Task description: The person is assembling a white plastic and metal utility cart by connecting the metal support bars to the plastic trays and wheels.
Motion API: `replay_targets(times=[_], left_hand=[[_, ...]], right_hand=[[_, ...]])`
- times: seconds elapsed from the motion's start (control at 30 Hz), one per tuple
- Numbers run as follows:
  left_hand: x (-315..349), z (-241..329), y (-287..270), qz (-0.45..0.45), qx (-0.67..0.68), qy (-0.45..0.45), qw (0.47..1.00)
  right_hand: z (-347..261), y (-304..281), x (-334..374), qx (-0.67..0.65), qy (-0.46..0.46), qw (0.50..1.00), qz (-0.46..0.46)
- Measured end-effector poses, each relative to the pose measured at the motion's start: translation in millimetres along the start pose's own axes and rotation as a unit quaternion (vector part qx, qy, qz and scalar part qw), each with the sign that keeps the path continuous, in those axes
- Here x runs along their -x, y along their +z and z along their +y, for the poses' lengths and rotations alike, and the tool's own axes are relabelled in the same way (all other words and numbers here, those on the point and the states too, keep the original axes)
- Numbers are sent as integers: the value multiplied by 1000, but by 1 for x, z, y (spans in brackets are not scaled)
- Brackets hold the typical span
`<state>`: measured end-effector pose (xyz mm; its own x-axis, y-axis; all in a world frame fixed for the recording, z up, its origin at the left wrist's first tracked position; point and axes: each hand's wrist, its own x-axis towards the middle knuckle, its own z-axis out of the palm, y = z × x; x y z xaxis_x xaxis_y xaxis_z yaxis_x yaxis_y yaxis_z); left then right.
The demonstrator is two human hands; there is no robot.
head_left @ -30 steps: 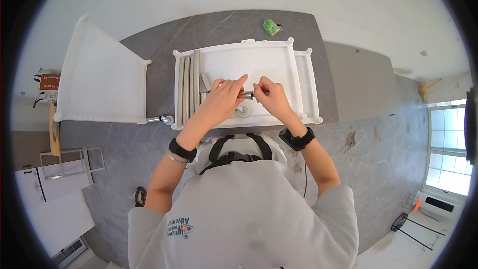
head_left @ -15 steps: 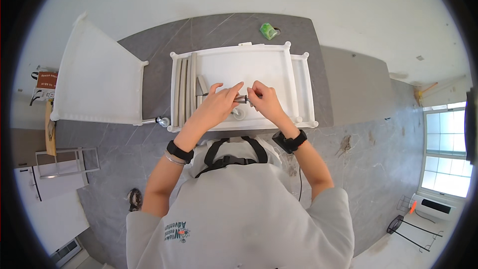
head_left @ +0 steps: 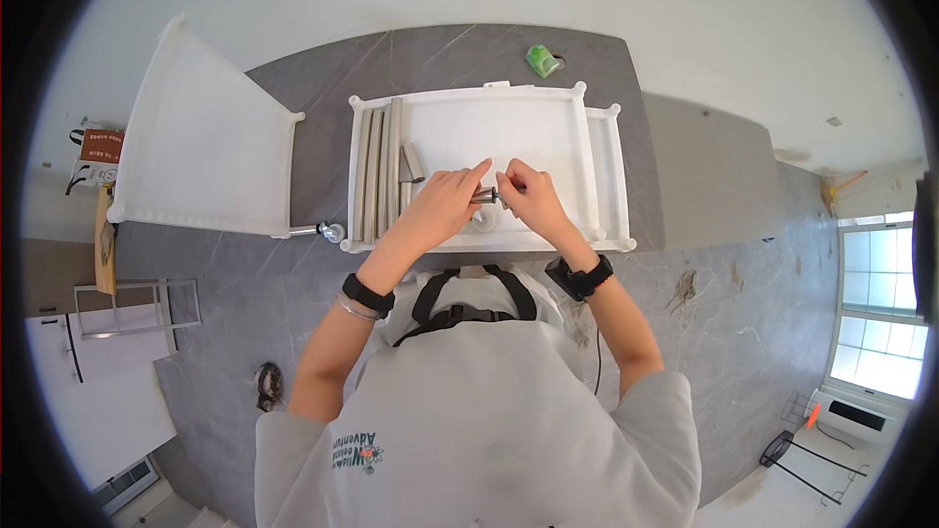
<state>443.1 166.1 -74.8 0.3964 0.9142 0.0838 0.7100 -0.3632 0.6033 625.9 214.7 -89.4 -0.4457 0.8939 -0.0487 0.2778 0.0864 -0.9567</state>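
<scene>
While the left hand, half curled, holds a short metal tube and the right hand closely pinches its end above the white panel, a weak hold could drop it.

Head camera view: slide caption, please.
Left hand grips a metal piece, right hand at its end, above a white panel bearing metal tubes.

Head camera: left fisheye, above a grey short-sleeved shirt
Facing: down, toward a grey veined tabletop
Nearest: shirt
</scene>
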Motion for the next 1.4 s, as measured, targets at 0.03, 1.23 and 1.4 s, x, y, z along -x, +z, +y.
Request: replay_targets(times=[0.03, 1.23, 1.4], left_hand=[[2, 0, 0, -1, 1, -2, 1000], [8, -10, 14, 73, 5, -7, 997], [9, 0, 16, 76, -52, 11, 996]], right_hand=[[1, 1, 0, -2, 5, 1000, 2], [3, 7, -6, 23, -6, 1000, -12], [2, 11, -5, 4, 5, 1000, -14]])
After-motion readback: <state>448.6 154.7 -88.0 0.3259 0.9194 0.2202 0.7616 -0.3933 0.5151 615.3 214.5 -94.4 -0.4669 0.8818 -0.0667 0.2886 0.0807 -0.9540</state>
